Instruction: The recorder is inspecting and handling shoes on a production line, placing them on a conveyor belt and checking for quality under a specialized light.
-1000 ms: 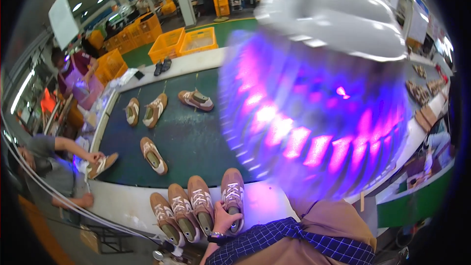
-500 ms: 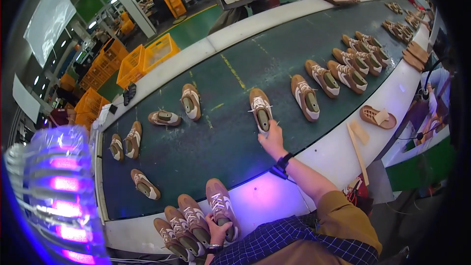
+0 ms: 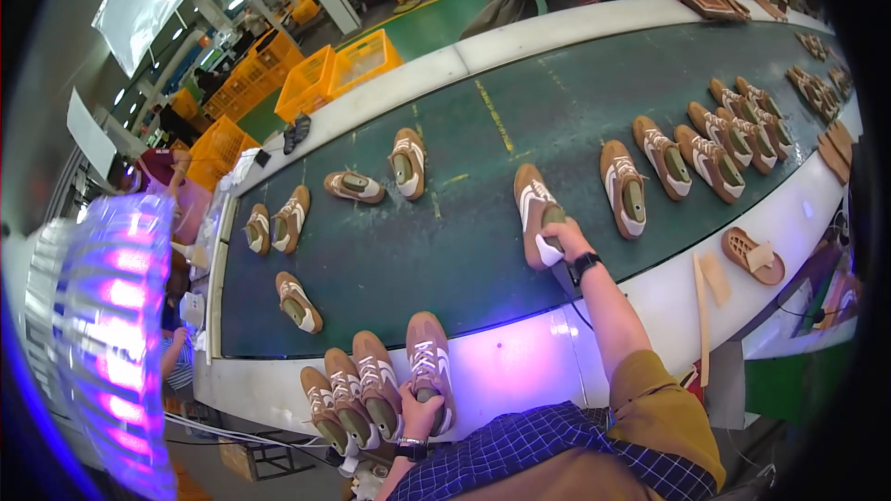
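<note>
My left hand stays curled around the heel of the brown lace-up sneaker with white stripes, rightmost of four at the white belt edge. My right hand, formerly flat beside it, now grips a matching brown sneaker on the dark green conveyor belt. Yellow plastic crates stand beyond.

The person's right arm stretches forward and up from the lower edge, bare from the rolled tan sleeve to the wrist, which wears a dark watch. The right hand lies palm down at full reach, its fingers curled shut in a grip. The left arm stays close to the body, bent sharply, its forearm barely showing, a watch on the wrist. The left hand points upward, fingers closed in a grip.
</note>
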A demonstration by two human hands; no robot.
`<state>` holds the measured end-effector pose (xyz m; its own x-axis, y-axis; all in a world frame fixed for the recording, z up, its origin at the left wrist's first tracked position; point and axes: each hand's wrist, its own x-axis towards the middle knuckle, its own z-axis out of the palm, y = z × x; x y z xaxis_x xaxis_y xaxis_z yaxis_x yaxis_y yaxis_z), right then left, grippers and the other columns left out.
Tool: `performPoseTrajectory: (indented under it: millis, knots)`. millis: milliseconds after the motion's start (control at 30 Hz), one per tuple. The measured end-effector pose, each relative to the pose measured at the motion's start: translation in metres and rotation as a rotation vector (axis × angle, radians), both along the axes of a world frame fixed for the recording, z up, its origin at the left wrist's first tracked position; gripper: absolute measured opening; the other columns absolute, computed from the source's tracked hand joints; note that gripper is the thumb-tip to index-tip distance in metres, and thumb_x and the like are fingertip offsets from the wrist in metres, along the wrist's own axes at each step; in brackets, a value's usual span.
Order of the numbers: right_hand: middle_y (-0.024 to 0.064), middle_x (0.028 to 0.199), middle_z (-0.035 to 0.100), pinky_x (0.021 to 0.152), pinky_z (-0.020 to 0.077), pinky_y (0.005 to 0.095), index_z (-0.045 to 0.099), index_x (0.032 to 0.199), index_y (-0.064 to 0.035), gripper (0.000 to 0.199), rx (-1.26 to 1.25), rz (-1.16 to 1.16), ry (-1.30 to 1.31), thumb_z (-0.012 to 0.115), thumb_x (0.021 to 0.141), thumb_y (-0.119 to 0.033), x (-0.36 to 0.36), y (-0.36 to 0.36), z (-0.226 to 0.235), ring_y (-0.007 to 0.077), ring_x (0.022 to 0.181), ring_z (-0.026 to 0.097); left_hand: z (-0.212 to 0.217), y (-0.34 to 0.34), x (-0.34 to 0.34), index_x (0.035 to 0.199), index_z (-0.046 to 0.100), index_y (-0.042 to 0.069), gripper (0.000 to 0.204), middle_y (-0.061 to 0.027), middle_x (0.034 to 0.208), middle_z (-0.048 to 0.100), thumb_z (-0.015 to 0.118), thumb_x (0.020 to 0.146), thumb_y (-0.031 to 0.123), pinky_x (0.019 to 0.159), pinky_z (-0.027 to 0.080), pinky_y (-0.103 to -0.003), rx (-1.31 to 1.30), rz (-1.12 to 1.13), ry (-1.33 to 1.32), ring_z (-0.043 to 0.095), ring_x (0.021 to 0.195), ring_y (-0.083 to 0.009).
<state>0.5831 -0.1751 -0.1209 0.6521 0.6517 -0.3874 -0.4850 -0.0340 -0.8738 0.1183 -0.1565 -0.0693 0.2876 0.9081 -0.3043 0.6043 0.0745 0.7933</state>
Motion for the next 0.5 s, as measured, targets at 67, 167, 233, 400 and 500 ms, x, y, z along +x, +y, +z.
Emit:
performPoseTrajectory:
  millis: [67, 167, 233, 400, 500]
  knots:
    - [0.0113, 0.094, 0.061, 0.070, 0.0515, 0.0313, 0.052, 0.107, 0.0042, 0.045, 0.202, 0.047, 0.278, 0.066, 0.065, -0.006, -0.027, -0.038, 0.010, 0.0194, 0.081, 0.062, -0.001, 0.002, -0.003, 0.117, 0.040, -0.003, 0.073, -0.0216, 0.104, 0.057, 0.073, 0.058, 0.024, 0.085, 0.045, -0.038, 0.026, -0.018, 0.017, 0.058, 0.095, -0.0326]
    - [0.0082, 0.091, 0.060, 0.071, 0.0513, 0.0303, 0.051, 0.108, 0.0037, 0.046, 0.324, 0.050, 0.140, 0.065, 0.066, -0.005, -0.087, -0.094, 0.034, 0.0191, 0.078, 0.061, -0.006, 0.005, -0.008, 0.119, 0.040, -0.003, 0.074, -0.0229, 0.105, 0.057, 0.073, 0.058, 0.024, 0.085, 0.045, -0.039, 0.022, -0.043, 0.052, 0.058, 0.097, -0.0345]
    - [0.0083, 0.090, 0.058, 0.071, 0.0505, 0.0298, 0.050, 0.106, 0.0036, 0.047, 0.216, 0.008, 0.042, 0.067, 0.064, -0.007, -0.128, -0.125, 0.051, 0.0185, 0.078, 0.060, -0.010, 0.006, -0.009, 0.119, 0.040, -0.004, 0.075, -0.0238, 0.106, 0.056, 0.072, 0.058, 0.024, 0.087, 0.044, -0.039, 0.010, -0.030, 0.012, 0.057, 0.099, -0.0358]
    - [0.0199, 0.089, 0.059, 0.072, 0.0491, 0.0368, 0.047, 0.101, 0.0049, 0.061, -0.482, 0.121, -0.535, 0.074, 0.053, -0.022, -0.207, -0.172, 0.077, 0.0299, 0.080, 0.061, -0.021, 0.010, -0.008, 0.124, 0.036, -0.005, 0.082, -0.0260, 0.115, 0.051, 0.072, 0.056, 0.024, 0.093, 0.041, -0.039, 0.092, -0.129, -0.040, 0.051, 0.108, -0.0375]
    - [0.0262, 0.094, 0.060, 0.076, 0.0485, 0.0407, 0.045, 0.107, 0.0052, 0.064, -0.601, 0.148, -0.691, 0.072, 0.056, -0.024, -0.252, -0.169, 0.077, 0.0387, 0.087, 0.061, -0.022, 0.011, -0.007, 0.128, 0.033, -0.004, 0.088, -0.0263, 0.120, 0.047, 0.072, 0.055, 0.024, 0.097, 0.038, -0.039, 0.187, -0.210, -0.039, 0.047, 0.113, -0.0383]
